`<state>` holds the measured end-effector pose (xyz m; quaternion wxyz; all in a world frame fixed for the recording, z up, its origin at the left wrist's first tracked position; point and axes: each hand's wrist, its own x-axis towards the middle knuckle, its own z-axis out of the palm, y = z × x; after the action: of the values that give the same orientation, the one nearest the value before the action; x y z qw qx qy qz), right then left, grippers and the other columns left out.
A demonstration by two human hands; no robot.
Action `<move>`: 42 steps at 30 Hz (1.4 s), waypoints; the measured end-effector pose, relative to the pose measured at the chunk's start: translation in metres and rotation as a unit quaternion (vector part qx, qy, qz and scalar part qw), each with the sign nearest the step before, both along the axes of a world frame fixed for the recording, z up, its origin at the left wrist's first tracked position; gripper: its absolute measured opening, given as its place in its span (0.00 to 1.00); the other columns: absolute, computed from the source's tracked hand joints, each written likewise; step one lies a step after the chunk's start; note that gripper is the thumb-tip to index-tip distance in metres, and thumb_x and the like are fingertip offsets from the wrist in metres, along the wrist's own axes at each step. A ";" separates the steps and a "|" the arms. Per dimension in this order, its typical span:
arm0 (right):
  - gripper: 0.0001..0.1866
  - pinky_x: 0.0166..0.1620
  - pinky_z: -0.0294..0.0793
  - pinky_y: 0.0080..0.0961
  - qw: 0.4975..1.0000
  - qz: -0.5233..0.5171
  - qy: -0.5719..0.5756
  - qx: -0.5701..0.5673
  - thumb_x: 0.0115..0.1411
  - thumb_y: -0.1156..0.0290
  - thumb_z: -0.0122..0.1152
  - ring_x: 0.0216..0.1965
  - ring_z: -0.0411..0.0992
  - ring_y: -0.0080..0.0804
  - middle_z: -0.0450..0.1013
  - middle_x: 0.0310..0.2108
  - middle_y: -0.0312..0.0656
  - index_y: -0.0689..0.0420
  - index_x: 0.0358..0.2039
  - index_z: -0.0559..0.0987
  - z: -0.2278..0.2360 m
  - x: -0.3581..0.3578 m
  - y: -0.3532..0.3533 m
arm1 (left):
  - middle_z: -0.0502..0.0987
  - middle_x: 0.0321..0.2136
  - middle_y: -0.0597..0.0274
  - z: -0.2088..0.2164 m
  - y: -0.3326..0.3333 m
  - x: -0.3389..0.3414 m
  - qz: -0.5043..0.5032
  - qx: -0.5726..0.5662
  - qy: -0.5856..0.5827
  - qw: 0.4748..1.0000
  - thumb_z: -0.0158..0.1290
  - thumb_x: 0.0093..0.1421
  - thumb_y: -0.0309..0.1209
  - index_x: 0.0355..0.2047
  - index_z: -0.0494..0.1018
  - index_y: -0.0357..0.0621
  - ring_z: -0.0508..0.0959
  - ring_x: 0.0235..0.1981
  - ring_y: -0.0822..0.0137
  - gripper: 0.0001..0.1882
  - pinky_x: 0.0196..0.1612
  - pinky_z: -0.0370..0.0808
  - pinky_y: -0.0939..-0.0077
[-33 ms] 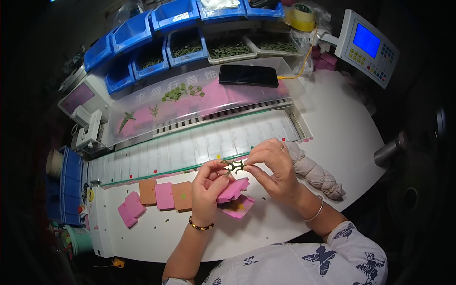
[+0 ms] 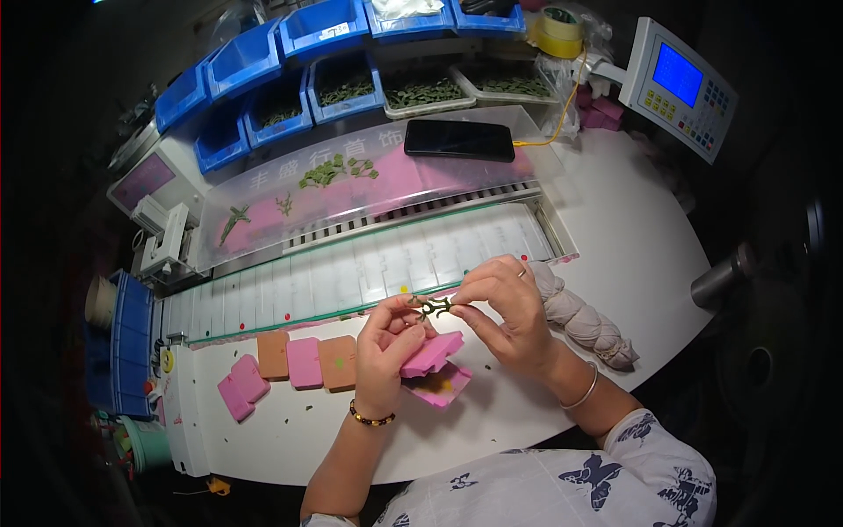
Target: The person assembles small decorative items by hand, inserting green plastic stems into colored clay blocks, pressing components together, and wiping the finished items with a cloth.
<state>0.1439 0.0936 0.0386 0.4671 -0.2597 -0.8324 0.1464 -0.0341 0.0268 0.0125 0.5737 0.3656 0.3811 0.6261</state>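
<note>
A small branched green piece (image 2: 436, 307) is held in midair above a white worktable (image 2: 307, 448), in view of my remote feed. The left hand (image 2: 385, 347) pinches one end; the right hand (image 2: 509, 316), thumb close to fingertips, grips the other. Against my preceding frame little has changed: a gaping pink block (image 2: 434, 354) beneath the left fingers appears tipped slightly, while the two-handed hold on the piece stands as it was. I cannot tell how the palm bears that block. Tan blocks (image 2: 338, 363) lie to the left, a twisted cloth (image 2: 575, 316) to the right; farther back rests a black phone (image 2: 458, 140).
</note>
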 end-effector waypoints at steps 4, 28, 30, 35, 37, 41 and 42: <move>0.08 0.43 0.61 0.30 1.000 -0.006 -0.013 0.024 0.51 0.75 0.65 0.38 0.70 0.33 0.74 0.34 0.33 0.53 0.32 0.77 0.000 0.000 0.000 | 0.73 0.36 0.60 -0.003 0.001 0.002 -0.066 0.012 -0.033 0.997 0.51 0.59 0.24 0.50 0.65 0.35 0.74 0.38 0.73 0.18 0.43 0.73 0.80; 0.05 0.45 0.62 0.31 0.995 0.075 -0.017 -0.059 0.53 0.74 0.62 0.39 0.71 0.32 0.76 0.34 0.34 0.54 0.31 0.75 0.001 -0.002 -0.002 | 0.68 0.42 0.64 -0.005 0.001 0.010 -0.006 0.117 0.074 0.990 0.51 0.62 0.19 0.40 0.68 0.38 0.72 0.41 0.77 0.06 0.44 0.72 0.81; 0.05 0.45 0.62 0.31 0.995 0.075 -0.020 -0.061 0.53 0.74 0.62 0.39 0.71 0.32 0.75 0.33 0.34 0.54 0.31 0.75 0.001 -0.002 -0.002 | 0.68 0.41 0.64 -0.005 0.002 0.010 -0.009 0.117 0.072 0.991 0.51 0.62 0.19 0.40 0.68 0.38 0.72 0.40 0.77 0.06 0.43 0.72 0.81; 0.05 0.45 0.62 0.31 0.994 0.080 -0.017 -0.067 0.54 0.74 0.62 0.38 0.71 0.33 0.75 0.33 0.34 0.54 0.31 0.75 0.002 -0.002 -0.003 | 0.69 0.39 0.65 -0.004 0.000 0.010 -0.019 0.112 0.067 0.991 0.50 0.63 0.20 0.39 0.67 0.39 0.70 0.39 0.78 0.06 0.44 0.70 0.82; 0.05 0.45 0.62 0.31 0.994 0.085 -0.015 -0.072 0.54 0.74 0.61 0.38 0.71 0.33 0.75 0.33 0.34 0.54 0.31 0.75 0.001 -0.002 -0.003 | 0.68 0.39 0.65 -0.004 0.000 0.011 -0.022 0.112 0.062 0.992 0.48 0.63 0.20 0.39 0.66 0.40 0.69 0.39 0.78 0.06 0.45 0.69 0.82; 0.04 0.45 0.62 0.32 0.993 0.088 -0.011 -0.080 0.54 0.73 0.61 0.38 0.71 0.32 0.75 0.32 0.33 0.54 0.31 0.75 0.000 -0.003 -0.004 | 0.68 0.40 0.65 -0.005 0.000 0.010 -0.033 0.105 0.049 0.993 0.47 0.63 0.20 0.40 0.65 0.41 0.69 0.40 0.79 0.06 0.46 0.68 0.82; 0.04 0.45 0.62 0.32 0.992 0.090 -0.006 -0.083 0.54 0.73 0.61 0.38 0.71 0.33 0.75 0.31 0.33 0.54 0.31 0.75 -0.001 -0.003 -0.004 | 0.68 0.40 0.65 -0.004 -0.001 0.010 -0.037 0.103 0.046 0.993 0.48 0.63 0.20 0.40 0.64 0.41 0.69 0.40 0.79 0.06 0.46 0.68 0.82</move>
<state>0.1410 0.0894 0.0378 0.4236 -0.2225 -0.8404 0.2546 -0.0246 0.0262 0.0081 0.5374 0.4648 0.3273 0.6229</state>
